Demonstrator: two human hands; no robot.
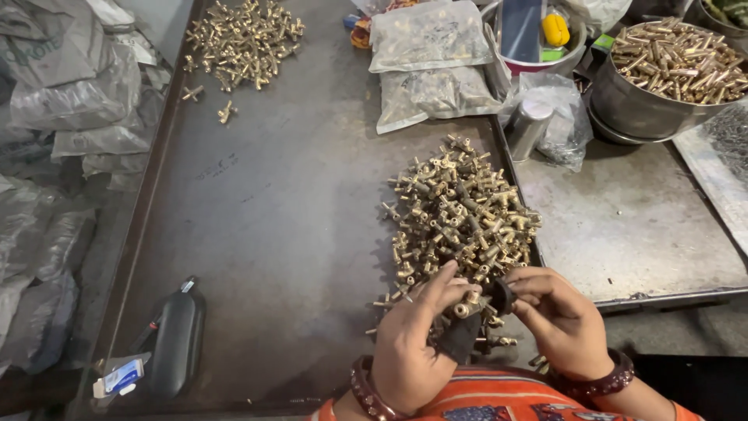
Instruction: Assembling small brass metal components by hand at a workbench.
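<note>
The left hand (409, 343) pinches a brass fitting (465, 308) at the near edge of the fittings heap (460, 218) on the dark worktop (273, 218). The right hand (557, 316) holds a small black cap (502, 296) against it. This looks like the fitting-together step; the next move seems to call for lining up and pressing the cap squarely on the fitting's end.
</note>
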